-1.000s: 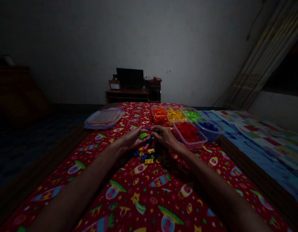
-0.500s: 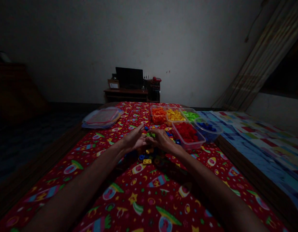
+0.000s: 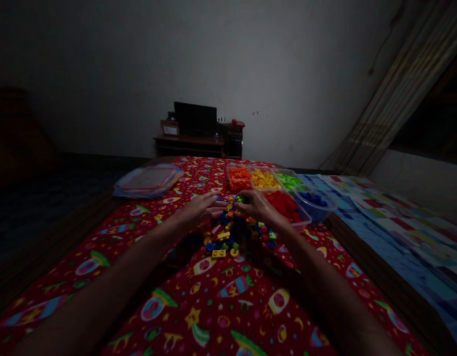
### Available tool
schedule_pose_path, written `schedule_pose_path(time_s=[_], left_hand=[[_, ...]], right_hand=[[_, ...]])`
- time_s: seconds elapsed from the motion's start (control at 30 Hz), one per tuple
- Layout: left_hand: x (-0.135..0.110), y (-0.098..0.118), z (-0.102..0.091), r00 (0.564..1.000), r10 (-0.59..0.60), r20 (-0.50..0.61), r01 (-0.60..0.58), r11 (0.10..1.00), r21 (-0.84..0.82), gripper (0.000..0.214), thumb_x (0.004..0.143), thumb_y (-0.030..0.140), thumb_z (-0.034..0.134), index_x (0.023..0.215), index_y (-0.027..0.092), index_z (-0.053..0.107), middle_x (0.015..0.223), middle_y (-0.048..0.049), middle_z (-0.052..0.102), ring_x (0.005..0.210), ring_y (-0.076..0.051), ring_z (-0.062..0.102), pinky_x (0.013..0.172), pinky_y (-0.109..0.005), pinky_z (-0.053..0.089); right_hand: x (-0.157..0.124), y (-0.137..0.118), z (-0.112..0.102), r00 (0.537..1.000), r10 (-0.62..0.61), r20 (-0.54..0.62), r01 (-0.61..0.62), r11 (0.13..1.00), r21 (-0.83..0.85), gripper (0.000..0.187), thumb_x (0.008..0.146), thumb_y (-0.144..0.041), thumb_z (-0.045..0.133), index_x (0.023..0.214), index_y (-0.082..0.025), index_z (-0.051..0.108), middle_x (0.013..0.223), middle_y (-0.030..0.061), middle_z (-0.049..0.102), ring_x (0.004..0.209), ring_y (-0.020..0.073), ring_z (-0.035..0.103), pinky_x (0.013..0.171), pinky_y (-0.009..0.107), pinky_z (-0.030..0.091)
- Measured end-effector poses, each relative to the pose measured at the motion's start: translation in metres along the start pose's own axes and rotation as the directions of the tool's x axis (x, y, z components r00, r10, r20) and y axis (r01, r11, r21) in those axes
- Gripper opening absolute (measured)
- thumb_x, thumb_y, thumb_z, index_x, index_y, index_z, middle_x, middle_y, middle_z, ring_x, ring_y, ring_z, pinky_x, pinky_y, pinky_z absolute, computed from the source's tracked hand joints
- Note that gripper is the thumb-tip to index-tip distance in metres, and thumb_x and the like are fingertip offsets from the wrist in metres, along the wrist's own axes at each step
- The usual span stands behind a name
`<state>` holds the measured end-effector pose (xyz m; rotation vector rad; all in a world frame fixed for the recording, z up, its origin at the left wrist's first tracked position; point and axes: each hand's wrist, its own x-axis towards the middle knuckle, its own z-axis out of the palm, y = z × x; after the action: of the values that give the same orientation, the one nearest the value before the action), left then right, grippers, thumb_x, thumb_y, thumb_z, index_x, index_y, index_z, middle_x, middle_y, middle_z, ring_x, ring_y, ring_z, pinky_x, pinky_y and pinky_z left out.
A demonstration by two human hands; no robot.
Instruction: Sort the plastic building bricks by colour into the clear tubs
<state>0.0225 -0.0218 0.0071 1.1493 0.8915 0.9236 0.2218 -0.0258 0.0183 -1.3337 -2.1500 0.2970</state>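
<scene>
A heap of small mixed-colour toy bricks lies on the red patterned cloth. My left hand rests at the heap's far left edge, fingers stretched out flat toward the right. My right hand is at the heap's far right edge, fingers curled over a green brick. The fingertips of both hands nearly meet above the heap. Behind my right hand stand tubs of sorted bricks: orange, yellow, green, red and a round blue one.
A stack of clear tub lids lies at the far left of the cloth. A blue patchwork cloth covers the surface to the right. A low desk with a dark screen stands against the back wall. The room is dim.
My hands, pressed together half a second ago, have drawn slightly apart. The green brick moved from my left hand to my right. The view has shifted a little.
</scene>
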Motion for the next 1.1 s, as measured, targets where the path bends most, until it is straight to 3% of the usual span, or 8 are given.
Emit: schedule_pose_path(time_s=[0.13,0.27,0.43,0.57,0.73,0.9,1.0,1.1], left_hand=[[-0.003,0.015,-0.019,0.995,0.078,-0.067,-0.075,0.996,0.049,0.035,0.076,0.033,0.065,0.105,0.014,0.061,0.102,-0.0137,0.071,0.101,-0.026,0.065,0.093,-0.037,0.049],[-0.002,0.024,-0.032,0.982,0.030,-0.187,-0.022,0.999,0.041,0.023,0.076,0.027,0.063,0.095,0.015,0.064,0.095,-0.0125,0.072,0.093,-0.025,0.068,0.087,-0.034,0.053],[0.000,0.022,-0.039,0.977,-0.044,-0.211,0.057,0.997,0.057,0.025,0.072,0.028,0.067,0.093,0.017,0.065,0.098,-0.0135,0.072,0.093,-0.027,0.068,0.078,-0.034,0.056],[0.000,0.020,-0.044,0.976,-0.031,-0.216,0.059,0.991,0.124,0.030,0.069,0.035,0.070,0.093,0.017,0.066,0.101,-0.0149,0.071,0.096,-0.029,0.067,0.076,-0.035,0.057],[0.001,0.016,-0.052,0.979,0.006,-0.206,0.037,0.978,0.206,0.033,0.070,0.040,0.069,0.095,0.018,0.066,0.098,-0.0137,0.072,0.097,-0.029,0.067,0.078,-0.035,0.056],[0.003,0.014,-0.055,0.986,0.100,-0.136,-0.045,0.931,0.363,0.049,0.064,0.052,0.070,0.097,0.017,0.065,0.097,-0.0115,0.072,0.097,-0.029,0.066,0.085,-0.039,0.054],[0.005,0.015,-0.054,0.983,0.176,-0.050,-0.122,0.832,0.541,0.056,0.068,0.062,0.059,0.102,0.017,0.065,0.101,-0.0084,0.072,0.100,-0.028,0.065,0.089,-0.040,0.051],[-0.002,0.012,-0.060,0.961,0.277,0.010,-0.184,0.612,0.770,0.061,0.075,0.064,0.045,0.109,0.018,0.063,0.109,-0.0089,0.069,0.107,-0.029,0.061,0.095,-0.042,0.046]], right_hand=[[0.028,0.040,-0.058,0.990,0.111,0.083,-0.106,0.992,-0.067,0.019,0.078,-0.024,0.054,0.066,-0.012,0.061,0.053,-0.0024,0.052,0.048,0.0079,0.046,0.049,0.020,0.030],[0.056,0.097,-0.108,0.939,0.343,0.016,-0.320,0.892,-0.319,0.014,0.076,-0.016,0.055,0.065,-0.012,0.062,0.052,0.0002,0.055,0.048,0.0093,0.050,0.051,0.021,0.035],[0.071,0.161,-0.128,0.856,0.509,-0.090,-0.477,0.712,-0.515,0.014,0.077,-0.013,0.058,0.066,-0.009,0.066,0.054,0.0093,0.060,0.057,0.0182,0.060,0.057,0.028,0.042],[0.072,0.180,-0.130,0.840,0.531,-0.111,-0.497,0.670,-0.551,0.018,0.081,-0.019,0.059,0.081,-0.005,0.070,0.069,0.0166,0.066,0.066,0.0235,0.065,0.061,0.030,0.045],[0.073,0.164,-0.136,0.895,0.409,-0.176,-0.437,0.731,-0.524,0.028,0.086,-0.020,0.052,0.100,-0.002,0.069,0.079,0.0191,0.069,0.074,0.0221,0.066,0.068,0.028,0.046],[0.058,0.113,-0.127,0.952,0.237,-0.193,-0.289,0.904,-0.315,0.030,0.085,-0.021,0.049,0.100,-0.006,0.069,0.080,0.0131,0.071,0.062,0.0152,0.064,0.058,0.022,0.045],[0.034,0.075,-0.107,0.978,0.108,-0.177,-0.131,0.984,-0.121,0.028,0.084,-0.023,0.048,0.095,-0.009,0.070,0.079,0.0093,0.071,0.061,0.0132,0.063,0.056,0.021,0.045],[0.005,0.040,-0.083,0.990,-0.008,-0.137,0.009,1.000,0.006,0.026,0.085,-0.026,0.048,0.086,-0.011,0.070,0.077,0.0069,0.070,0.065,0.0130,0.063,0.057,0.020,0.044]])
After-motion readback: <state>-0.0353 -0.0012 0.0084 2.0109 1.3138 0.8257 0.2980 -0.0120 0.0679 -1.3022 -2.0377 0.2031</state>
